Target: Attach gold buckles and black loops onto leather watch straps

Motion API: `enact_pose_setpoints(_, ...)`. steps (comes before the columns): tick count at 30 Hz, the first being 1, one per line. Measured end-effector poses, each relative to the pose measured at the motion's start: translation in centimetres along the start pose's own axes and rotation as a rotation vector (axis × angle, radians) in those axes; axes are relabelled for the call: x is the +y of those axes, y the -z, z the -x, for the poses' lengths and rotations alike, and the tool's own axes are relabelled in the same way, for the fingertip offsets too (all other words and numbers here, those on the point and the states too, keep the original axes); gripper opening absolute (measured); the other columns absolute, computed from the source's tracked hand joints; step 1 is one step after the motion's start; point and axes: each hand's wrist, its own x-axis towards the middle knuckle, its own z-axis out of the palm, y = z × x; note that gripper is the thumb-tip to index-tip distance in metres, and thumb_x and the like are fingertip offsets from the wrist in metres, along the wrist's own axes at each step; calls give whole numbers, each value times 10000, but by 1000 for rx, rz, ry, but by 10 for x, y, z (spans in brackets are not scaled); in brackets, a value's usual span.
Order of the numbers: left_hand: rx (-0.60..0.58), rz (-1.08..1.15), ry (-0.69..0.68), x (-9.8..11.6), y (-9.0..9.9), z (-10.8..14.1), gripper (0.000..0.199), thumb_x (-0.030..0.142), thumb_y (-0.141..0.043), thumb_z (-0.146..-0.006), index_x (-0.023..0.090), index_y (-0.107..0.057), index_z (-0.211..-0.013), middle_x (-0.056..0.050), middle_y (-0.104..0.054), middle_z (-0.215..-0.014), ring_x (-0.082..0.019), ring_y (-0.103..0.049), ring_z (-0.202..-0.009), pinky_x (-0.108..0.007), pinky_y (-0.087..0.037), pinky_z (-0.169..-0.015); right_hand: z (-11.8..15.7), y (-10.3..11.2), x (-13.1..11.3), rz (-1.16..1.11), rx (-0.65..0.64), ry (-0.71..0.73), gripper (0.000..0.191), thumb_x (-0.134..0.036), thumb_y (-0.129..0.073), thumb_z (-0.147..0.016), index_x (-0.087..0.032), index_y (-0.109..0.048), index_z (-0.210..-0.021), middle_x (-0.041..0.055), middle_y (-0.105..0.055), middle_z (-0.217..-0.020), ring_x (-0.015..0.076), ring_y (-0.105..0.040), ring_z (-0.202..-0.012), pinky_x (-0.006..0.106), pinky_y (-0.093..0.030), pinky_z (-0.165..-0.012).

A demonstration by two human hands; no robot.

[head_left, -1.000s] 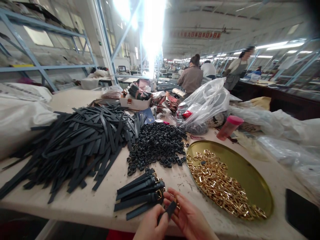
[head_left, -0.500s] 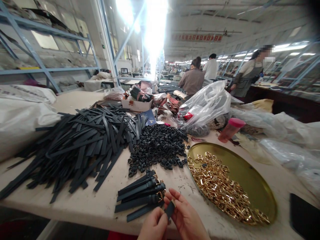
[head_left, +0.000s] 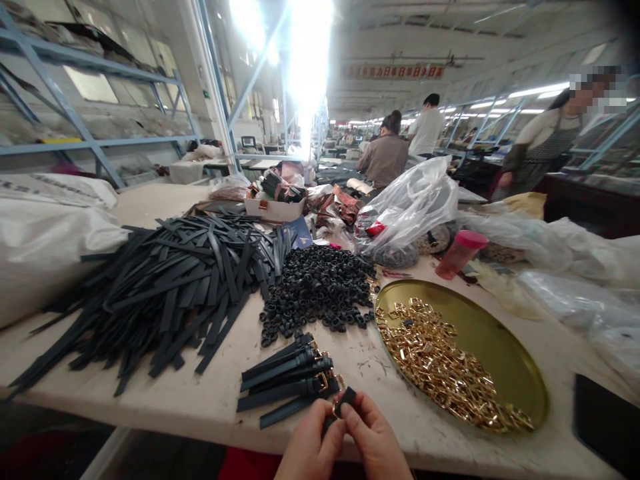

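Observation:
Both of my hands meet at the table's front edge around one black strap (head_left: 346,399) with a gold buckle at it. My left hand (head_left: 313,437) pinches the strap near the buckle. The fingers of my right hand (head_left: 370,430) are closed on the strap's end, which stands up between them. Just left of my hands lies a row of black straps fitted with gold buckles (head_left: 285,377). Farther back is a heap of small black loops (head_left: 320,287). A large pile of loose black straps (head_left: 175,287) spreads to the left.
A round gold tray (head_left: 505,340) of gold buckles (head_left: 440,360) lies on the right. Behind it stand a pink-lidded jar (head_left: 461,253) and a clear plastic bag (head_left: 415,207). A dark flat object (head_left: 605,420) rests at the right edge. Several people are farther back.
My right hand has gone from spread fingers to a pinch on the strap, and a gold buckle now shows at it. The person at right has moved farther right.

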Motion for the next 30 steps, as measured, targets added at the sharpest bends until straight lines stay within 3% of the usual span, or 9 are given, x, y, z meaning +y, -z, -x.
enact_pose_setpoints(3,-30,90,43,-2,-1,2,265,440,-437,-800,179,-482,-796,20,-538,-619,-110,-467,-508,-202,-354,-484,5,1,-1,24,-24,-17,311,-398,-745,-587,-156,-644,-755,14,-665,-719,154,-580,-682,248,-449,-652)
enact_pose_setpoints(6,-110,186,93,-2,-2,4,338,518,-436,-771,180,-432,-772,46,-505,-575,-59,-373,-371,-178,-258,-364,9,2,3,44,-29,-17,301,-430,-706,-628,-155,-602,-694,-21,-589,-598,113,-523,-552,220,-410,-533)
enact_pose_setpoints(10,-115,265,126,3,-3,9,355,525,-452,-743,173,-413,-717,30,-536,-600,-39,-398,-367,-165,-251,-364,15,-1,4,119,-21,92,325,-478,-638,-681,-165,-563,-635,-46,-494,-521,89,-444,-468,204,-352,-450)
enact_pose_setpoints(14,-113,321,192,12,-5,13,370,538,-494,-691,181,-395,-692,39,-536,-565,-34,-393,-352,-166,-226,-359,21,-7,-7,281,72,252,320,-484,-608,-704,-174,-569,-637,-36,-503,-528,103,-451,-495,208,-367,-472)
enact_pose_setpoints(18,-120,398,258,15,-7,13,415,586,-513,-628,195,-376,-669,49,-525,-516,-32,-368,-326,-173,-202,-350,26,-6,-11,416,110,314,320,-490,-556,-742,-186,-559,-643,-20,-531,-545,127,-486,-526,216,-385,-490)
enact_pose_setpoints(24,-32,314,203,7,-12,15,314,490,-483,-691,187,-405,-669,49,-508,-527,-42,-370,-360,-166,-245,-351,32,12,2,741,26,721,188,-354,-506,-798,-214,-598,-714,16,-588,-643,165,-533,-636,254,-407,-607)
enact_pose_setpoints(26,-66,288,189,5,-11,17,287,465,-473,-716,191,-400,-674,48,-511,-528,-47,-363,-365,-169,-238,-354,30,18,5,743,10,667,177,-372,-522,-784,-216,-590,-737,17,-594,-660,167,-539,-643,257,-414,-615)
enact_pose_setpoints(30,-201,224,191,6,1,16,325,460,-575,-650,191,-397,-617,69,-442,-489,-60,-358,-446,-174,-234,-421,20,23,7,515,-20,242,361,-551,-594,-664,-206,-501,-711,-41,-491,-541,127,-463,-511,220,-359,-480)
